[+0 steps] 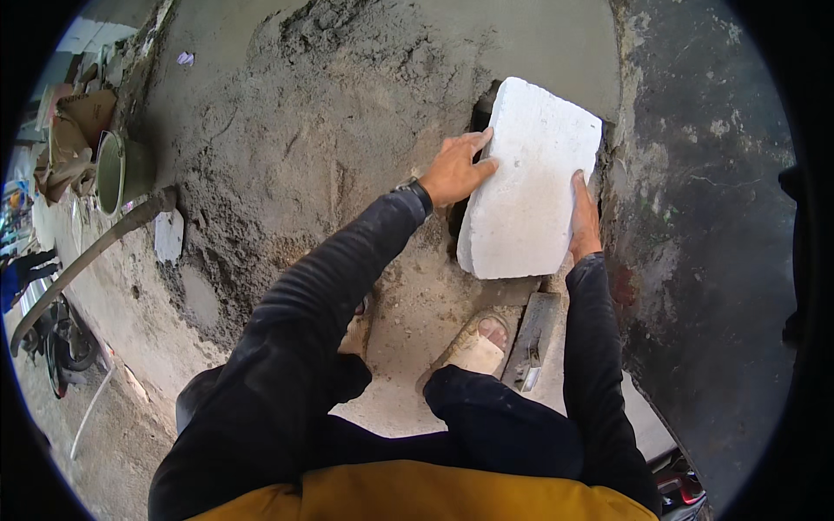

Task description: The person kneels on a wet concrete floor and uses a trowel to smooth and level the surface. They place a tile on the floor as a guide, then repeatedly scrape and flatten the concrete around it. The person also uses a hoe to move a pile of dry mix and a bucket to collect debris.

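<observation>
A white rough-edged slab [532,182] is held between my two hands, above a dark gap in the floor that shows along its left edge. My left hand [460,167] presses its fingertips and thumb to the slab's left edge. On the opposite side, my right hand [585,217] grips the lower right edge, with the thumb on top; its other fingers are mostly hidden. Below the slab, close to my sandalled foot [485,339], lies a mortar-smeared plastering trowel [532,343].
Wet grey mortar [226,252] lies heaped at left; smoothed mortar [556,39] covers the far floor. A long-handled tool [87,260], a green bucket [130,169] and brown cardboard [87,117] stand left. A dark stained surface [704,217] runs along the right.
</observation>
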Available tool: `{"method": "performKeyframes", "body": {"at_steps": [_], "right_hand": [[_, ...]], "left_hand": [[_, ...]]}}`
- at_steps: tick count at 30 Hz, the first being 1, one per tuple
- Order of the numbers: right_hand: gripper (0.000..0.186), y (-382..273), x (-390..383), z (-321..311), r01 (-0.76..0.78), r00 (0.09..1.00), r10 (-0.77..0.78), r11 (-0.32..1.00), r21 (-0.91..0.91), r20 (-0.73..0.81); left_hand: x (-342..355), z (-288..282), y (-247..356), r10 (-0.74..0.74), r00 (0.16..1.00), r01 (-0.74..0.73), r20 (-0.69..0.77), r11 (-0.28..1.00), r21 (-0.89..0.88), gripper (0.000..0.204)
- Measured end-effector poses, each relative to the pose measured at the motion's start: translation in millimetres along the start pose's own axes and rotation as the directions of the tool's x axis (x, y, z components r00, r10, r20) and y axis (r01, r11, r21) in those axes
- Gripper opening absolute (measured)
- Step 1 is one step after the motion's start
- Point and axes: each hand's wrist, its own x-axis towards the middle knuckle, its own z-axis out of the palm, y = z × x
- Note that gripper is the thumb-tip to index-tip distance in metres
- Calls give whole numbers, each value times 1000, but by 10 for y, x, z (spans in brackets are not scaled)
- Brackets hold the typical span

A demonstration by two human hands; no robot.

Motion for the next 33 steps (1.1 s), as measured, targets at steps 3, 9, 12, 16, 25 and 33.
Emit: {"method": "performKeyframes", "body": {"at_steps": [3,9,12,16,25,33], "right_hand": [[83,-25,171,38,146,989,-143,986,-75,43],[97,140,316,108,112,993,-110,993,-49,33],[101,221,382,114,92,995,-95,991,-100,-18],[102,210,437,115,64,997,-63,998,-29,39],[101,247,386,238,146,989,-147,983,-113,-4],[108,223,504,150,4,1000,-1,982,-187,17]], "left_hand": [[105,-123,-34,4,1000,-1,22,989,-148,74],[64,7,-100,-10,998,3,-63,993,-120,73],[51,72,-162,-45,996,35,-79,992,-121,73],[70,89,-203,-67,995,54,-69,984,-172,72],[49,113,-307,-72,993,56,-95,985,-163,75],[-8,-28,-350,-205,978,202,31,906,-373,58]]}}
